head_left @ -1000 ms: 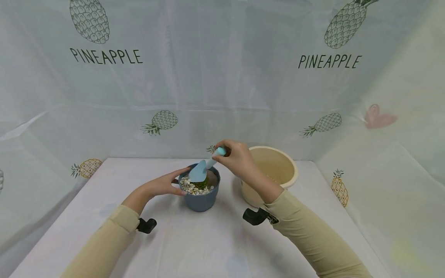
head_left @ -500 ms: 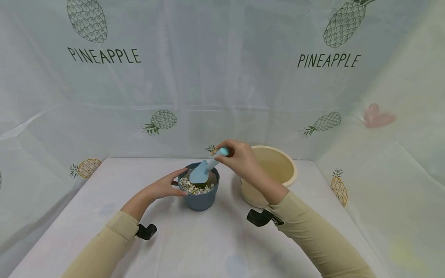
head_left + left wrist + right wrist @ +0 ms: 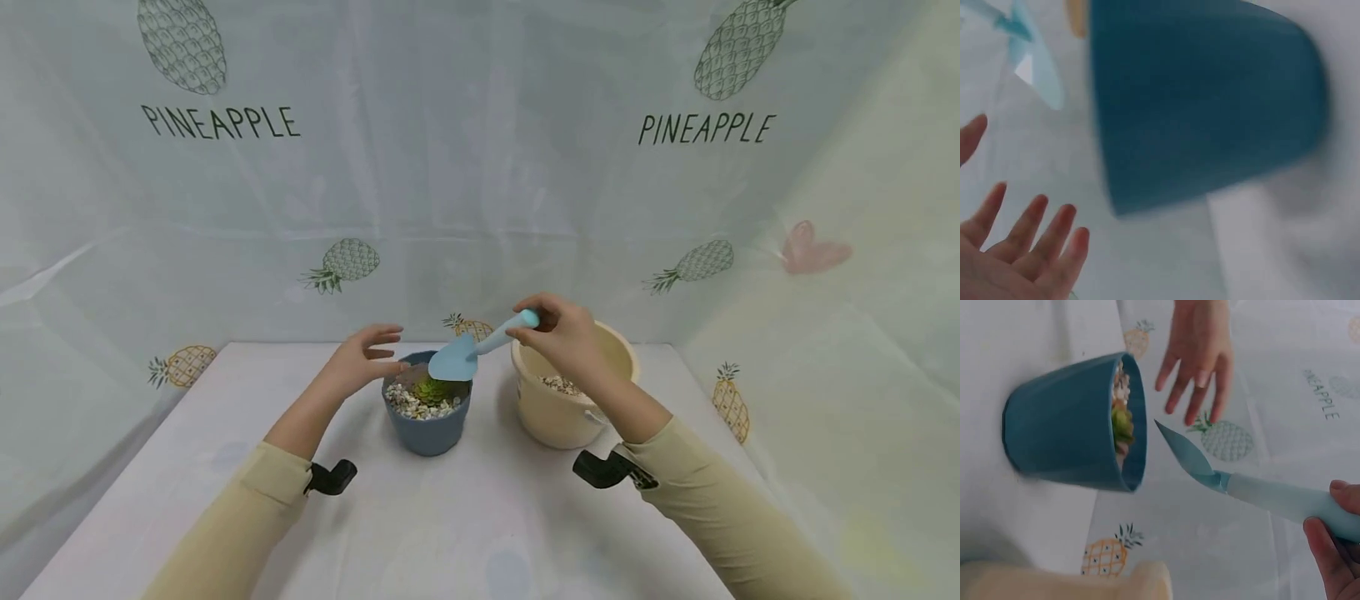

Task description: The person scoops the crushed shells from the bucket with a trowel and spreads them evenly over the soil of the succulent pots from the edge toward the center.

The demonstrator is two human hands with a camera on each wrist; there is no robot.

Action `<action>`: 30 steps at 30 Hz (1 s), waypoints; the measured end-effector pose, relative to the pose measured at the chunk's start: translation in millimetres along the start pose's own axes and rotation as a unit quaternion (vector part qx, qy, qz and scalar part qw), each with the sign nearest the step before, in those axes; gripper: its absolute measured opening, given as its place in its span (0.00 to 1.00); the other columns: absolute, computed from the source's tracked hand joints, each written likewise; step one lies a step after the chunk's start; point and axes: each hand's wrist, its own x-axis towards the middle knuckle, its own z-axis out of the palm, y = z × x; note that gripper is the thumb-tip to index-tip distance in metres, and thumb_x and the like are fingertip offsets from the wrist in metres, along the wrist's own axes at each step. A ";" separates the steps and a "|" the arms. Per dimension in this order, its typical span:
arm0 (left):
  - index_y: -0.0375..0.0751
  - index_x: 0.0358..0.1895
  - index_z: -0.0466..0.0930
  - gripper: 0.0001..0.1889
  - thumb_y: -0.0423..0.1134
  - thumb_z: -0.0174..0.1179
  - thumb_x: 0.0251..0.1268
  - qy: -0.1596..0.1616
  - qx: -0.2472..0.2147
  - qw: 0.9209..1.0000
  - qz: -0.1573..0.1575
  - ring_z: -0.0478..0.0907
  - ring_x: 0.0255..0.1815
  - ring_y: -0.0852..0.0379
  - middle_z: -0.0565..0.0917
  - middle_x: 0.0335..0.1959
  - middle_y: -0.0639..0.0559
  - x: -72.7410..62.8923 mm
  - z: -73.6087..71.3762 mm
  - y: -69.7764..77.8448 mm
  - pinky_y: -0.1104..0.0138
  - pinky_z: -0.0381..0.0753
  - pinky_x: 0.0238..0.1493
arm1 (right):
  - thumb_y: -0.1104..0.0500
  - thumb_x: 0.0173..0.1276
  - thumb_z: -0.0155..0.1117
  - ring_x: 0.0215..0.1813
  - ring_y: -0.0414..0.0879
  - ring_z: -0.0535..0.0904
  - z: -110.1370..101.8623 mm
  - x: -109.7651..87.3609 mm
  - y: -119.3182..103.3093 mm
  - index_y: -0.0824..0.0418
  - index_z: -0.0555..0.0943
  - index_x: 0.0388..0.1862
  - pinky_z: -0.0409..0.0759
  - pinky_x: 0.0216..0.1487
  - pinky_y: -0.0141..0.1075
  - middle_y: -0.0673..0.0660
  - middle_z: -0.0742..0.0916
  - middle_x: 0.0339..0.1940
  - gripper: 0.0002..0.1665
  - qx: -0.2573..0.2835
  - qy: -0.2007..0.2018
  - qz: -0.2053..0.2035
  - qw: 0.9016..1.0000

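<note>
A blue plant pot (image 3: pixel 427 433) holds pale pebbles (image 3: pixel 408 404) and a green succulent (image 3: pixel 432 390). My right hand (image 3: pixel 567 340) pinches the handle of a light blue trowel (image 3: pixel 454 360), whose blade hangs over the pot's right rim. In the right wrist view the trowel (image 3: pixel 1188 453) is apart from the pot (image 3: pixel 1066 422). My left hand (image 3: pixel 360 360) is raised at the pot's left rim with its fingers spread. The left wrist view shows that hand (image 3: pixel 1029 250) holding nothing, beside the large blurred pot (image 3: pixel 1210 106).
A cream bucket (image 3: pixel 551 417) with pebbles (image 3: pixel 561 385) inside stands right of the pot, under my right forearm. A white cloth (image 3: pixel 420 533) covers the table. Behind it hangs a pineapple-print sheet (image 3: pixel 465 183).
My left hand has let go of the pot and lifted. My right hand has moved right with the trowel, its blade now higher and off the succulent, which shows more.
</note>
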 end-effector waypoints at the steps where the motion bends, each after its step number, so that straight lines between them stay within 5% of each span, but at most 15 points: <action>1: 0.42 0.73 0.61 0.37 0.41 0.67 0.63 0.007 -0.007 1.000 0.006 0.65 0.68 0.35 0.65 0.70 0.36 3.6 2.0 7.4 0.44 0.69 0.60 | 0.65 0.60 0.73 0.37 0.48 0.84 -5.9 -0.7 0.2 0.65 0.83 0.47 0.82 0.36 0.33 0.58 0.86 0.37 0.16 0.002 0.000 0.010 1.000; 6: 0.42 0.72 0.63 0.35 0.38 0.67 0.63 0.000 -0.039 0.999 0.015 0.71 0.63 0.38 0.70 0.66 0.37 17.6 22.6 34.5 0.47 0.74 0.57 | 0.62 0.61 0.73 0.37 0.47 0.85 -31.6 -5.2 3.9 0.63 0.83 0.49 0.81 0.35 0.32 0.57 0.86 0.38 0.17 -0.020 0.001 0.030 0.999; 13: 0.44 0.72 0.65 0.35 0.37 0.69 0.61 -0.023 -0.062 0.998 -0.014 0.75 0.59 0.42 0.75 0.62 0.40 34.7 70.0 47.8 0.52 0.78 0.53 | 0.62 0.62 0.73 0.34 0.45 0.85 -56.7 -12.6 14.4 0.65 0.82 0.49 0.82 0.37 0.30 0.59 0.86 0.37 0.18 -0.039 0.024 0.045 0.998; 18: 0.44 0.68 0.70 0.33 0.37 0.70 0.59 -0.037 -0.073 0.997 -0.002 0.76 0.57 0.43 0.77 0.58 0.42 46.9 96.4 57.8 0.53 0.78 0.52 | 0.62 0.62 0.72 0.34 0.42 0.85 -74.8 -17.9 18.0 0.66 0.82 0.49 0.82 0.36 0.30 0.59 0.85 0.38 0.18 -0.054 0.042 0.052 0.996; 30: 0.44 0.60 0.76 0.29 0.40 0.75 0.53 -0.035 0.005 0.999 -0.024 0.75 0.52 0.46 0.77 0.52 0.44 73.2 136.0 69.2 0.55 0.78 0.47 | 0.65 0.63 0.70 0.37 0.36 0.83 -107.5 -37.6 34.8 0.69 0.80 0.49 0.80 0.39 0.25 0.62 0.85 0.42 0.16 -0.121 0.064 0.061 0.989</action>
